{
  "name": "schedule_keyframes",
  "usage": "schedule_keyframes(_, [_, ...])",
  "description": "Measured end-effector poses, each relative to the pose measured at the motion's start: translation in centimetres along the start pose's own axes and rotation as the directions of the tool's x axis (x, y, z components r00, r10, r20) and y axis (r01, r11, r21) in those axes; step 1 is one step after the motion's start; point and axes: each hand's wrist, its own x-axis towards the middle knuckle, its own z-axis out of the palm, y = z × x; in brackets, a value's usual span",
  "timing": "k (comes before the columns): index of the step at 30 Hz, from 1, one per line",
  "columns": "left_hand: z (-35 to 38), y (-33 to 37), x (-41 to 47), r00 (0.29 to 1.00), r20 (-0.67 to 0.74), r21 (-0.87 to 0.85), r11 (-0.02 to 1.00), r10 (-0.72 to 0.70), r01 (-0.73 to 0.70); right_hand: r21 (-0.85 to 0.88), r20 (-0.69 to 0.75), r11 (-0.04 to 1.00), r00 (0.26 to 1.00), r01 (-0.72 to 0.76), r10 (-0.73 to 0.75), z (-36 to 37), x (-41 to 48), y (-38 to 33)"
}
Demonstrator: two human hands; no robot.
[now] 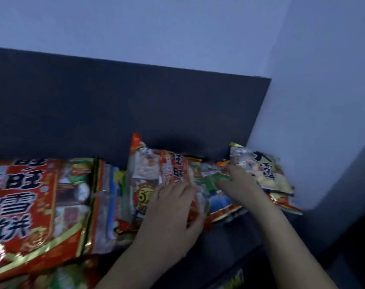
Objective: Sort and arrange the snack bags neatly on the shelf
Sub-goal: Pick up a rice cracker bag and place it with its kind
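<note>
Lower centre: the left hand (173, 207) pinches the edge of a light, crinkly, likely slippery red foil snack bag (177, 170) on the dark grey shelf (229, 236); the right hand (238, 182) beside it shows no clear hold.

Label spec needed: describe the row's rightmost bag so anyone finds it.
Find the white wall on the right of the dark shelf. The last snack bag in the row lies beside it. It is pale yellow with black characters; its neighbours are mostly red.
</note>
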Motion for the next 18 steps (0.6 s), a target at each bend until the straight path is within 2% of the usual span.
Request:
schedule_keyframes(3, [3.6,1.2,3.2,0.981,0.192,0.034,0.999,-0.034,0.028,-0.126,0.047,0.981,0.987,-0.146,0.153,-1.8,2.1,4.4])
schedule_keyframes(5, [5.8,2.2,5.5,0.961,0.269,0.065,0.997,-0.068,0.052,-0.177,0.018,0.960,0.974,-0.218,0.225,-2.7,3.4,7.3])
schedule_keyframes(8, [9.0,3.5,9.1,0.937,0.338,-0.017,0.994,-0.092,0.104,-0.158,-0.067,0.948,0.961,-0.277,0.270,-3.5,4.8,10.9])
schedule_keyframes(11, [12.3,4.2,12.9,0.929,0.348,-0.100,0.980,-0.129,0.173,-0.022,-0.137,0.946,0.938,-0.324,0.318,-3.6,6.2,13.9])
schedule_keyframes(15, [17.3,4.5,17.2,0.867,0.445,-0.176,0.928,-0.222,0.328,0.154,-0.166,0.903,0.890,-0.401,0.424,-3.0,8.1,17.9])
schedule_keyframes(18, [19.8,4.6,18.9,0.840,0.451,-0.133,0.907,-0.303,0.399,0.451,-0.095,0.796,0.866,-0.402,0.491,-2.3,9.2,20.5])
